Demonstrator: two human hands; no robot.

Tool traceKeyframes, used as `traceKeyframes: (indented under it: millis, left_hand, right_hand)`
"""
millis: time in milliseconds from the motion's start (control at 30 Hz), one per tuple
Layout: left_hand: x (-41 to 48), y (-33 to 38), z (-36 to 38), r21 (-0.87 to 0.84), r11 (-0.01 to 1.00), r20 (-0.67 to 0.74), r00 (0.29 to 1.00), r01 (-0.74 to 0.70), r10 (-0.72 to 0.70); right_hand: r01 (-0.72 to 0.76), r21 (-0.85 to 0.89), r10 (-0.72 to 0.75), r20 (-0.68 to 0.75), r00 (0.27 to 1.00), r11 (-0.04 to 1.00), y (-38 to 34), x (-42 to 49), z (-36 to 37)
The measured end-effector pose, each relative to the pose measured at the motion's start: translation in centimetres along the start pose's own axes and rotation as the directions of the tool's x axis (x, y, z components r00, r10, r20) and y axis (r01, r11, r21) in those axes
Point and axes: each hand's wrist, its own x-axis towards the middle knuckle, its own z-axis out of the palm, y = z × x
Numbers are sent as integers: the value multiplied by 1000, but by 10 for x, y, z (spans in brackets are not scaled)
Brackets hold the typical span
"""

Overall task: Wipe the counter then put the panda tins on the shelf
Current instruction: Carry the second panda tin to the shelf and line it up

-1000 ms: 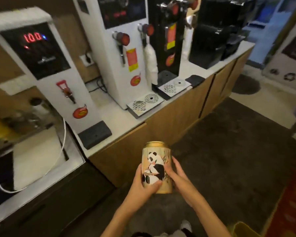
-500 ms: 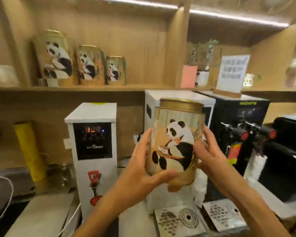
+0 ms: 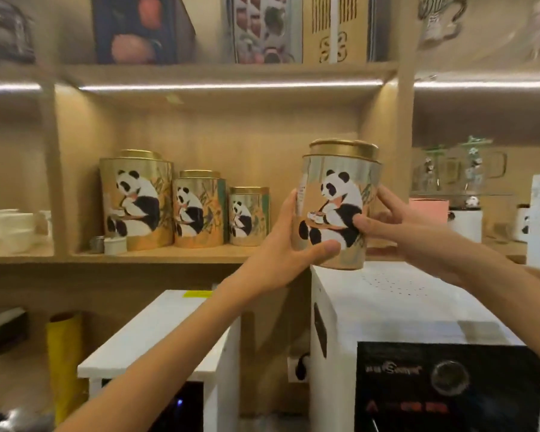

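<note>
A gold panda tin (image 3: 337, 188) is upright in both my hands, held at the level of the wooden shelf (image 3: 175, 256). My left hand (image 3: 286, 244) grips its left side and bottom, with the thumb across the front. My right hand (image 3: 396, 222) holds its right side. Three more panda tins stand in a row on the shelf to the left: a large one (image 3: 136, 199), a medium one (image 3: 198, 210) and a small one (image 3: 249, 216). The held tin hangs to the right of the small one, above a white machine.
Two white hot-water machines (image 3: 396, 307) (image 3: 156, 338) stand below the shelf. White cups (image 3: 7, 227) sit on the shelf's left section, glass pitchers (image 3: 459, 169) and mugs on the right. A yellow roll (image 3: 64, 363) leans at the lower left. Boxes fill the upper shelf.
Both hands have lifted the tin from waist height by the counter up to shelf level. My view has swung up from the floor to the shelves.
</note>
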Motion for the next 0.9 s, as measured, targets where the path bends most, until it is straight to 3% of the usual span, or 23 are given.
traceKeyframes:
  millis: [233,400,633,733,900]
  left_hand:
    - [96,-75,-12,42,989,-77,987,141,-138]
    - [131,-131,0,143,963,-214,957,227,-194]
    - [172,-180,22,217,919,-184,939,328,-292]
    - [186,-192,28,228,909,-181,932,350,-314]
    - [196,-211,27,227,874,-284,888,430,-363]
  right_hand:
    - [2,-96,-1,13,1000,995,42,124,-13]
    - [-92,-116,103,89,991,989,81,188,-13]
    - [-182,-275,215,97,972,944,124,241,-33]
    - [-252,-248,277,68,959,935,131,259,-39]
    - [-174,-239,183,14,983,955,172,269,-25]
